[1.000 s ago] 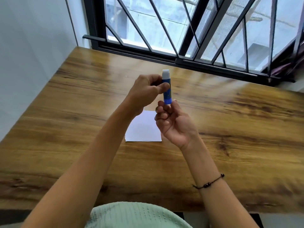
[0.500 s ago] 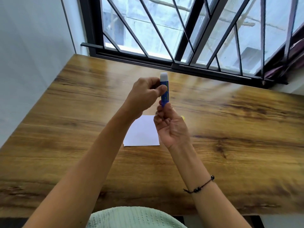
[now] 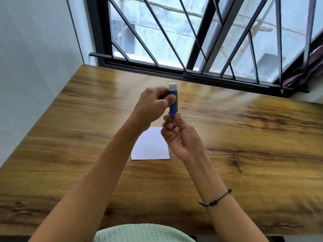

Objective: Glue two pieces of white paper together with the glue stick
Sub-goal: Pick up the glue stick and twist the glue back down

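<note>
Both hands grip the upright glue stick (image 3: 173, 100): left hand (image 3: 153, 105) mid-barrel, right hand (image 3: 180, 135) at its base; white paper (image 3: 150, 145) (apparently unglued) waits.

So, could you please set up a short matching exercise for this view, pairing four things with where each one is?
Things:
1. glue stick
2. white paper
3. left hand
4. right hand

Places:
A. lying flat on the wooden table, below the hands
B. gripping the blue barrel near its top
C. held upright above the table, white end up
D. pinching the bottom end of the barrel

Pairs: 1-C, 2-A, 3-B, 4-D
</note>
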